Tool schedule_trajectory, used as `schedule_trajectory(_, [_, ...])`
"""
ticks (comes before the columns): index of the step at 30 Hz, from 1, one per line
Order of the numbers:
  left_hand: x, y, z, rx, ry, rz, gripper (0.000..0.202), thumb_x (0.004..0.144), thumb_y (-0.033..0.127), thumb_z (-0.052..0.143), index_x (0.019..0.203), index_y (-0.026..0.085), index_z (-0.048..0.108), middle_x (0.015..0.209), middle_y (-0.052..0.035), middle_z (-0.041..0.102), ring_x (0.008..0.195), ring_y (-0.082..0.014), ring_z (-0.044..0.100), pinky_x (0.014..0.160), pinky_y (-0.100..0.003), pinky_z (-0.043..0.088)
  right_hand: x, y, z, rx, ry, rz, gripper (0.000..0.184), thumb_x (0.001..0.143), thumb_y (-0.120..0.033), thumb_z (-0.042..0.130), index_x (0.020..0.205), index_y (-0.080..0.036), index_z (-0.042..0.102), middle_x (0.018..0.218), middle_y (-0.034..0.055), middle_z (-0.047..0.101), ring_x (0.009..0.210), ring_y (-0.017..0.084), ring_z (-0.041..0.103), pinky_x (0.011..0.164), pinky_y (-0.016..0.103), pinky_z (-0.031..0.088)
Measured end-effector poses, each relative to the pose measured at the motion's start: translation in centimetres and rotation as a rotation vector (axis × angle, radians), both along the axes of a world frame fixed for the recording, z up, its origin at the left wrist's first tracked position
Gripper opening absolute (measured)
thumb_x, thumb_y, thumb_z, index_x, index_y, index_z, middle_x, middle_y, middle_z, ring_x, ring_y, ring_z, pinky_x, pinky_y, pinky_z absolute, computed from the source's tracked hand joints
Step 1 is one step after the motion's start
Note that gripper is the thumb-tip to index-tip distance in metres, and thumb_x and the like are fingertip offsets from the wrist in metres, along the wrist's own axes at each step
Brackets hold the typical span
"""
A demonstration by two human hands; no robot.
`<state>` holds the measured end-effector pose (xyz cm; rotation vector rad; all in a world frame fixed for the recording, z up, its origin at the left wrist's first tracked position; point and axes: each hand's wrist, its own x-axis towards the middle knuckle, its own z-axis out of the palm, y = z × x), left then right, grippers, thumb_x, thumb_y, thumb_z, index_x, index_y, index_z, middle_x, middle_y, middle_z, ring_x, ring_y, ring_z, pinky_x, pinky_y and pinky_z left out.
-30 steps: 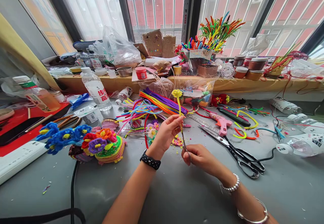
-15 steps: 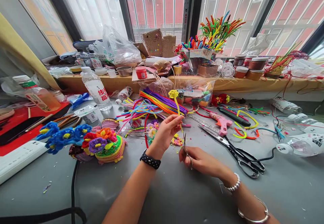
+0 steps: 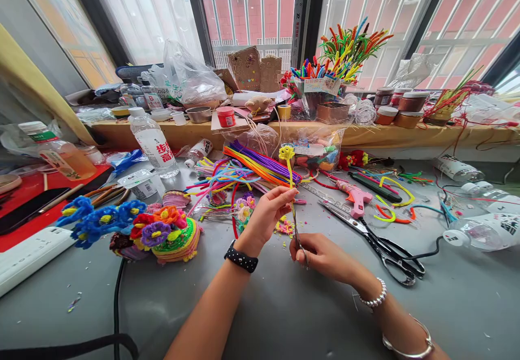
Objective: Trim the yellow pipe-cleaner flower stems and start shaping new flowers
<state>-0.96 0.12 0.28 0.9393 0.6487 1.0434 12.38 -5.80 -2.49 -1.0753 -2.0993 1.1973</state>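
Observation:
A yellow pipe-cleaner flower (image 3: pixel 286 154) on a yellow stem stands upright in the pinched fingers of my left hand (image 3: pixel 266 213). My right hand (image 3: pixel 319 256) is closed round the handles of small scissors (image 3: pixel 297 239), whose blades point up at the lower end of the stem. Whether the blades touch the stem is hard to make out. Yellow and pink fluff clippings (image 3: pixel 285 225) lie on the table just behind the hands. A bundle of purple, orange and yellow pipe cleaners (image 3: pixel 260 164) rests beyond my left hand.
Large black-handled scissors (image 3: pixel 371 240) and a pink glue gun (image 3: pixel 355 197) lie to the right. Finished pipe-cleaner flowers (image 3: pixel 156 232) stand at the left, near a water bottle (image 3: pixel 153 143). Plastic bottles (image 3: pixel 483 232) lie at the right edge. A windowsill (image 3: pixel 182 135) crowded with jars runs along the back.
The flower has moved slightly right and its stem is now more upright. The small scissors have closed up nearer the stem, with my right hand shifted only a little.

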Motion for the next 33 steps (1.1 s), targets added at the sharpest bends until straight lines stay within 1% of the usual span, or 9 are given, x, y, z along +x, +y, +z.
schedule_trajectory(5, [-0.01, 0.14, -0.11, -0.002, -0.005, 0.012, 0.010, 0.063, 0.024, 0.063, 0.065, 0.015, 0.059, 0.062, 0.0042, 0.047, 0.054, -0.0016, 0.041, 0.051, -0.014, 0.032, 0.08, 0.10, -0.36, 0.031, 0.001, -0.011, 0.048, 0.075, -0.057, 0.033, 0.062, -0.014, 0.049, 0.057, -0.0007, 0.046, 0.053, 0.010, 0.039, 0.048, 0.020, 0.028])
schedule_trajectory(11, [-0.03, 0.22, -0.20, -0.001, -0.032, 0.025, 0.010, 0.063, 0.024, 0.063, 0.068, 0.015, 0.060, 0.063, 0.0039, 0.049, 0.053, -0.0009, 0.041, 0.051, -0.013, 0.032, 0.03, 0.21, -0.77, 0.007, 0.066, -0.041, 0.040, 0.079, -0.046, 0.038, 0.058, -0.013, 0.051, 0.054, -0.0010, 0.047, 0.051, 0.009, 0.041, 0.048, 0.019, 0.030])
schedule_trajectory(15, [-0.04, 0.24, -0.23, -0.003, -0.044, 0.057, 0.011, 0.063, 0.024, 0.063, 0.070, 0.015, 0.060, 0.064, 0.0036, 0.050, 0.054, -0.0009, 0.042, 0.052, -0.013, 0.033, -0.09, 0.27, -0.69, -0.004, 0.056, -0.101, 0.036, 0.077, -0.040, 0.043, 0.054, -0.013, 0.051, 0.051, -0.0011, 0.047, 0.049, 0.008, 0.041, 0.047, 0.019, 0.030])
schedule_trajectory(18, [-0.04, 0.27, -0.23, 0.002, -0.047, 0.080, 0.011, 0.063, 0.024, 0.063, 0.068, 0.015, 0.060, 0.062, 0.0041, 0.050, 0.053, -0.0014, 0.042, 0.051, -0.013, 0.033, -0.17, 0.24, -0.51, -0.024, 0.045, -0.131, 0.035, 0.076, -0.038, 0.046, 0.050, -0.014, 0.049, 0.048, -0.0017, 0.046, 0.046, 0.008, 0.040, 0.045, 0.019, 0.030])
schedule_trajectory(22, [-0.06, 0.33, -0.27, 0.000, -0.059, 0.105, 0.011, 0.062, 0.025, 0.064, 0.067, 0.015, 0.059, 0.060, 0.0041, 0.049, 0.053, -0.0016, 0.042, 0.050, -0.013, 0.033, -0.16, 0.30, -0.48, -0.038, 0.049, -0.152, 0.041, 0.076, -0.042, 0.044, 0.046, -0.015, 0.044, 0.045, -0.0023, 0.044, 0.043, 0.007, 0.038, 0.045, 0.019, 0.030])
schedule_trajectory(25, [-0.05, 0.37, -0.29, -0.021, -0.079, 0.118, 0.012, 0.061, 0.024, 0.064, 0.068, 0.015, 0.060, 0.062, 0.0037, 0.050, 0.054, -0.0015, 0.043, 0.051, -0.012, 0.033, -0.05, 0.41, -0.73, -0.057, 0.058, -0.165, 0.044, 0.077, -0.047, 0.039, 0.047, -0.015, 0.043, 0.046, -0.0021, 0.043, 0.044, 0.008, 0.038, 0.045, 0.020, 0.030])
schedule_trajectory(27, [-0.04, 0.38, -0.28, -0.019, -0.084, 0.119, 0.012, 0.060, 0.024, 0.064, 0.068, 0.015, 0.060, 0.062, 0.0037, 0.050, 0.054, -0.0016, 0.043, 0.051, -0.013, 0.033, 0.04, 0.42, -0.88, -0.080, 0.057, -0.138, 0.045, 0.077, -0.051, 0.036, 0.052, -0.015, 0.045, 0.049, -0.0015, 0.043, 0.046, 0.008, 0.039, 0.046, 0.020, 0.031])
schedule_trajectory(30, [-0.03, 0.30, -0.22, -0.014, -0.071, 0.104, 0.013, 0.060, 0.025, 0.065, 0.067, 0.016, 0.060, 0.061, 0.0040, 0.050, 0.054, -0.0019, 0.042, 0.052, -0.014, 0.033, 0.11, 0.25, -0.77, -0.067, 0.054, -0.045, 0.046, 0.078, -0.055, 0.029, 0.065, -0.015, 0.047, 0.058, -0.0009, 0.044, 0.052, 0.010, 0.039, 0.049, 0.021, 0.033])
schedule_trajectory(33, [-0.01, 0.09, -0.14, -0.004, -0.022, 0.041, 0.013, 0.061, 0.026, 0.064, 0.068, 0.015, 0.060, 0.062, 0.0036, 0.049, 0.054, -0.0024, 0.041, 0.052, -0.015, 0.032, 0.09, -0.03, -0.32, -0.025, 0.026, 0.009, 0.049, 0.078, -0.058, 0.021, 0.072, -0.016, 0.046, 0.063, -0.0006, 0.044, 0.056, 0.010, 0.039, 0.052, 0.022, 0.034])
